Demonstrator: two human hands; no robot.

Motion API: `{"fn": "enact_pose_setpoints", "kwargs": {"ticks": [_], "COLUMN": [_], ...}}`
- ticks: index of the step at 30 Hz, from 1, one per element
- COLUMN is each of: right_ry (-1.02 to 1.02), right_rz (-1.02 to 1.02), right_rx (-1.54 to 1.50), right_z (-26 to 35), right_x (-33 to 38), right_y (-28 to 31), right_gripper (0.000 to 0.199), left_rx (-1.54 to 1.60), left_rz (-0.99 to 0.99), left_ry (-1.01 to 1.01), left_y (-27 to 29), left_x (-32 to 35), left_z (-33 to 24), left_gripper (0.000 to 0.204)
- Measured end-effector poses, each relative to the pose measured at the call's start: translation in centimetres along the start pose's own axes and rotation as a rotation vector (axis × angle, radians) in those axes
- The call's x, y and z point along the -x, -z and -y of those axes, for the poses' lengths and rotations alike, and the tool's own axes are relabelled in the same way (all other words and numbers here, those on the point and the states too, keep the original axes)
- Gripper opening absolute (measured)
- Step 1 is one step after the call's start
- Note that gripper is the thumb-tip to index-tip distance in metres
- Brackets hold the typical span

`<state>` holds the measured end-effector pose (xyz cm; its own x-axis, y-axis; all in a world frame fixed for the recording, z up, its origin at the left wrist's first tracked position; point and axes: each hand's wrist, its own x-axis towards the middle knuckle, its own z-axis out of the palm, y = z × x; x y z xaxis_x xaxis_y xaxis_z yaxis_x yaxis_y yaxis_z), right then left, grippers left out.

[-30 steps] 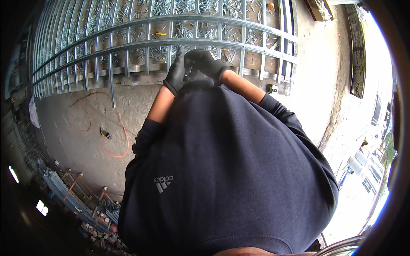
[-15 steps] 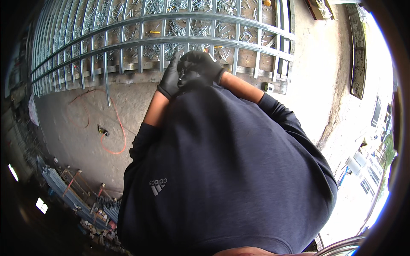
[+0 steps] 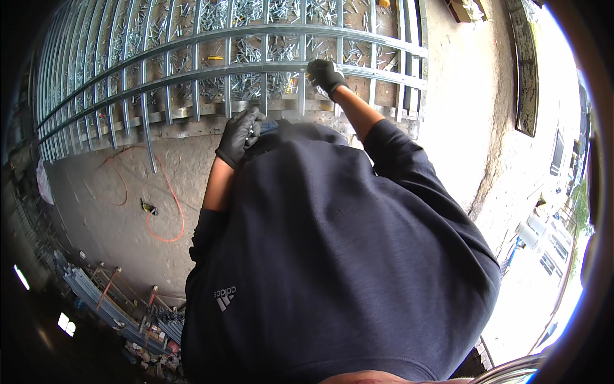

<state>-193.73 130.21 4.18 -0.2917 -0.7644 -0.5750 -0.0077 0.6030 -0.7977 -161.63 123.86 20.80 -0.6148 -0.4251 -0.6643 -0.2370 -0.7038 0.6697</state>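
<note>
My left hand (image 3: 240,134), in a black glove, is curled closed near my body, just off the table's near edge. Small shiny metal fasteners (image 3: 249,134) show between its fingers. My right hand (image 3: 326,77), gloved the same way, reaches out to the nearer long galvanized rail (image 3: 268,67). Its fingers are bent down at the rail, and whatever they pinch is too small to make out. Several upright metal slats (image 3: 302,89) cross under this rail and a farther parallel rail (image 3: 268,30).
Loose fasteners (image 3: 249,51) lie scattered between the slats, with a yellow piece (image 3: 215,57) among them. One slat (image 3: 149,144) sticks out past the table edge. An orange hose (image 3: 181,211) coils on the floor at left. Metal bars (image 3: 96,294) are stacked at lower left.
My hands were together at the table edge and have parted. The right one has moved outward to the nearer rail; the left has drawn back slightly toward my body.
</note>
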Motion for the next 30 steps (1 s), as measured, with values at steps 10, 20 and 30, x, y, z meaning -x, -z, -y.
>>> {"fn": "enact_pose_setpoints", "kwargs": {"ticks": [10, 20, 30], "right_ry": [0.316, 0.215, 0.15], "right_rz": [0.074, 0.042, 0.2], "right_rx": [1.232, 1.298, 1.334], "right_z": [3.0, 5.8, 11.8], "right_x": [-2.8, -0.3, -1.5], "right_y": [0.6, -1.2, -1.7], "right_gripper": [0.025, 0.036, 0.071], "left_rx": [0.12, 0.201, 0.356], "left_rz": [-0.125, -0.111, -0.176], "left_ry": [0.007, -0.043, -0.018], "left_y": [2.1, 3.0, 3.4], "left_x": [1.5, 1.2, 0.0], "left_z": [1.0, 1.6, 2.1], "left_gripper": [0.031, 0.035, 0.07]}}
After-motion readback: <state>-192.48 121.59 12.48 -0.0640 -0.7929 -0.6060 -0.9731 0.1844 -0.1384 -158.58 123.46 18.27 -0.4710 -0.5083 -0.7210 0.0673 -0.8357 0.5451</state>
